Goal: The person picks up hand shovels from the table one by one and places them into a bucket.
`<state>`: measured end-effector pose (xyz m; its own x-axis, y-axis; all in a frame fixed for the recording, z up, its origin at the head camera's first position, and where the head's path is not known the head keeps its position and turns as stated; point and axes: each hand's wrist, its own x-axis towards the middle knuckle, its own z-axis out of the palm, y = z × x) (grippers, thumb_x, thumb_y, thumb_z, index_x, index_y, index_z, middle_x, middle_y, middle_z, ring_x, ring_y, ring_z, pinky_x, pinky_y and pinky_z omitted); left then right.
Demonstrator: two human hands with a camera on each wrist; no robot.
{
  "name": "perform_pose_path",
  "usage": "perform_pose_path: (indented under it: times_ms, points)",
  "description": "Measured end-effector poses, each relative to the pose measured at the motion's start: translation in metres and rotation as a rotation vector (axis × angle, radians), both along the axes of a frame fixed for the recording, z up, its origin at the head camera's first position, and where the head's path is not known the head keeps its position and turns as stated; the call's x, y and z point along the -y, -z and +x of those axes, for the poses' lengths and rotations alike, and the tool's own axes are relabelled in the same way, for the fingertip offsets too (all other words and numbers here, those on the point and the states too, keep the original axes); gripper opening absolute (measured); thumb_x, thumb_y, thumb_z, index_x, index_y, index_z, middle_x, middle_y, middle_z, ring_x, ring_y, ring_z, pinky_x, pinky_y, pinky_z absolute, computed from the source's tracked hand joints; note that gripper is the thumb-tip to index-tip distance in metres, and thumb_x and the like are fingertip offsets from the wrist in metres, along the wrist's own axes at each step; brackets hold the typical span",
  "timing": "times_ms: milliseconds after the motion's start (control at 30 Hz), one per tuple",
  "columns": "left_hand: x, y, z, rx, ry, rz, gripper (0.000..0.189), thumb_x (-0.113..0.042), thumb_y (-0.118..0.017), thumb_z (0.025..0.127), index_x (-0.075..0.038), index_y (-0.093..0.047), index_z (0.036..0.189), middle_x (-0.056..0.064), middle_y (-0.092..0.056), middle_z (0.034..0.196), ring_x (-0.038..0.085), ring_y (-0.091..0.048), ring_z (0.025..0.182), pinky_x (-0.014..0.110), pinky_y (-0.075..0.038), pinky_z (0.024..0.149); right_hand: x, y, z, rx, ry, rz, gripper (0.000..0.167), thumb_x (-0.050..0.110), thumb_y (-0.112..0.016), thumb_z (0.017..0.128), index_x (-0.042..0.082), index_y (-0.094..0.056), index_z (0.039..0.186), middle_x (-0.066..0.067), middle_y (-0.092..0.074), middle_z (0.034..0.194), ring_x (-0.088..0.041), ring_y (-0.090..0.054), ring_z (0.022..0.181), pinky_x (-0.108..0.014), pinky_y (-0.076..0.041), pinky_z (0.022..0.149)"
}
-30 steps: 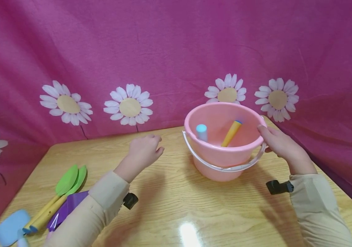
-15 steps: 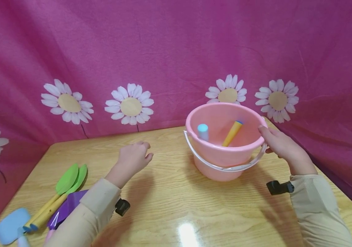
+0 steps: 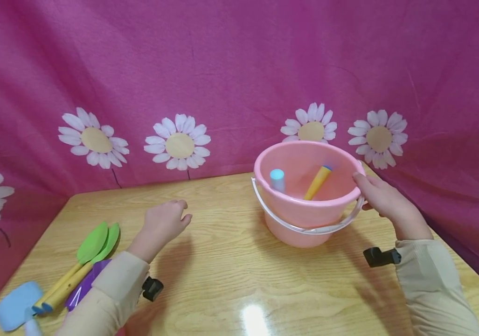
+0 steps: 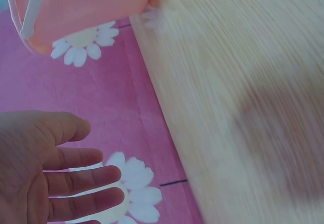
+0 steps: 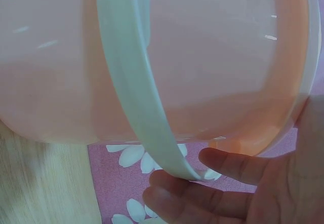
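Note:
At the right of the table stands a pink bucket (image 3: 302, 219) with a white handle (image 3: 319, 230) hanging down its front. My right hand (image 3: 390, 200) grips the bucket's right rim, thumb at the top edge and fingers outside, near the handle's end. Inside the bucket lean a yellow handle (image 3: 317, 183) with a blue tip and a pale cylinder with a light-blue end (image 3: 277, 181); their lower parts are hidden. My left hand (image 3: 161, 224) is above the table, left of the bucket. Its fingers are spread and relaxed in the left wrist view, holding nothing.
At the left lie two green-bladed tools (image 3: 93, 242) with yellow handles, a purple item (image 3: 81, 289) partly behind the left sleeve, and a light-blue flat-bladed tool (image 3: 18, 305). A magenta cloth with daisies (image 3: 239, 84) rises behind and beside the wooden table (image 3: 222, 270).
My left hand has moved left and toward me, away from the bucket and closer to the tools. The right hand keeps its grip on the rim, and the bucket stays in place.

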<state>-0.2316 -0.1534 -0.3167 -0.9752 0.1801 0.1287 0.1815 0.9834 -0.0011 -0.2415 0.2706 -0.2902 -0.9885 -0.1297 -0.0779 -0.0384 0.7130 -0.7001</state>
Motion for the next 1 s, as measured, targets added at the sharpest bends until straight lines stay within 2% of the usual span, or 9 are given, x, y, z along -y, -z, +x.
perform_pose_path:
  times_ms: [233,467,700,933,1000]
  points:
    - [0.015,0.005,0.004,0.005,-0.014,0.002,0.029,-0.025,-0.055,0.084,-0.004,-0.062,0.102,0.013,-0.063,0.099,0.031,-0.06,0.084,0.044,-0.045,0.053,-0.001,0.001,-0.001,-0.006,-0.003,-0.007,0.066,0.048,-0.016,0.094,-0.005,-0.033,0.128,-0.029,-0.043,0.118,-0.036,-0.056,0.089,-0.043,-0.039,0.059]
    - [0.026,0.009,0.01,0.042,-0.048,0.029,0.03,-0.025,-0.055,0.084,-0.003,-0.061,0.104,0.015,-0.061,0.102,0.035,-0.059,0.087,0.046,-0.045,0.057,0.0,0.001,0.0,-0.009,-0.006,-0.014,0.066,0.047,-0.016,0.094,-0.006,-0.034,0.128,-0.03,-0.042,0.119,-0.037,-0.055,0.091,-0.043,-0.039,0.059]
    - [0.04,0.014,0.016,0.035,-0.057,0.052,0.03,-0.024,-0.054,0.084,-0.001,-0.06,0.103,0.018,-0.062,0.099,0.035,-0.059,0.087,0.047,-0.045,0.06,-0.001,0.002,0.0,-0.031,-0.014,-0.027,0.063,0.045,-0.016,0.094,-0.007,-0.037,0.122,-0.029,-0.044,0.116,-0.036,-0.056,0.088,-0.041,-0.039,0.058]
    - [0.051,0.018,0.023,0.069,-0.096,0.059,0.032,-0.024,-0.054,0.084,0.0,-0.059,0.104,0.02,-0.061,0.101,0.036,-0.059,0.078,0.041,-0.042,0.049,-0.001,0.002,0.0,-0.056,-0.028,-0.041,0.063,0.044,-0.017,0.095,-0.008,-0.038,0.122,-0.028,-0.043,0.115,-0.035,-0.053,0.088,-0.038,-0.04,0.058]
    - [0.054,0.019,0.025,0.071,-0.103,0.058,0.031,-0.024,-0.055,0.084,0.0,-0.059,0.104,0.02,-0.061,0.102,0.035,-0.059,0.076,0.041,-0.043,0.049,-0.001,0.003,0.0,-0.062,-0.034,-0.045,0.063,0.043,-0.017,0.095,-0.009,-0.038,0.122,-0.027,-0.044,0.115,-0.035,-0.052,0.09,-0.037,-0.041,0.06]
